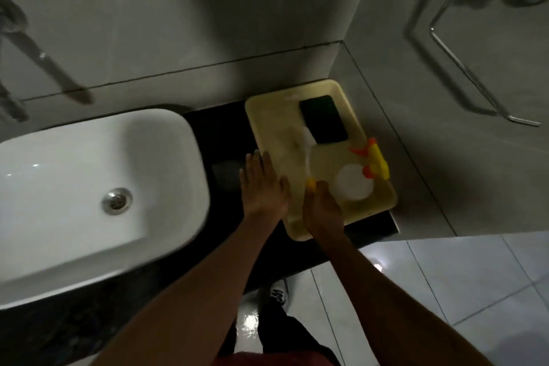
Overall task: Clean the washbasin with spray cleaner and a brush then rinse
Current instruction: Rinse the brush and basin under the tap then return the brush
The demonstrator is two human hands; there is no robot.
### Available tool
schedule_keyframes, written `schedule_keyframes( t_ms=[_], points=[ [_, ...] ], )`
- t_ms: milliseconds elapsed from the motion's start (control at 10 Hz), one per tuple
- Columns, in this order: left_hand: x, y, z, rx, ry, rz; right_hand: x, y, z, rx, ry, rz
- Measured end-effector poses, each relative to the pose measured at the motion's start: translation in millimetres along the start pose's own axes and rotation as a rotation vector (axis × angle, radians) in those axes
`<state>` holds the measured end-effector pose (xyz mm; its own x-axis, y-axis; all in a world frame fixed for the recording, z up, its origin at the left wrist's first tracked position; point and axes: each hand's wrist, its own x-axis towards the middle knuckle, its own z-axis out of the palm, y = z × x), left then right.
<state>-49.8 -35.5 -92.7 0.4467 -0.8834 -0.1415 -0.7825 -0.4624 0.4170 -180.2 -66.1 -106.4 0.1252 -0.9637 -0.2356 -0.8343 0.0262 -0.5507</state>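
Note:
A white washbasin [74, 187] with a metal drain [116, 200] sits on a black counter at the left. To its right a pale yellow tray [267, 116] holds a white brush [306, 148] with a yellow handle end, a green sponge [323, 119] and a spray bottle [355, 184] with a yellow and orange trigger head. My right hand [322, 211] is closed around the brush's handle over the tray. My left hand [263, 184] lies flat with fingers spread at the tray's left edge.
A tap [44, 68] juts from the grey wall above the basin. A metal towel ring [475, 38] hangs on the right wall. The black counter [225, 134] ends just past the tray. Glossy floor tiles and my shoe [279, 291] lie below.

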Motion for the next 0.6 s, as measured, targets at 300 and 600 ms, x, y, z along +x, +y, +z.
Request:
schedule_keyframes(
  t_ms=[300,600],
  points=[
    [-1.1,15.3,59.4,0.068,-0.097,-0.129,35.9,21.5,20.6,-0.061,-0.220,-0.042],
    [34.8,23.2,-113.8,-0.137,0.443,0.165,47.9,-92.1,-147.5,0.983,0.072,-0.416]
  ],
)
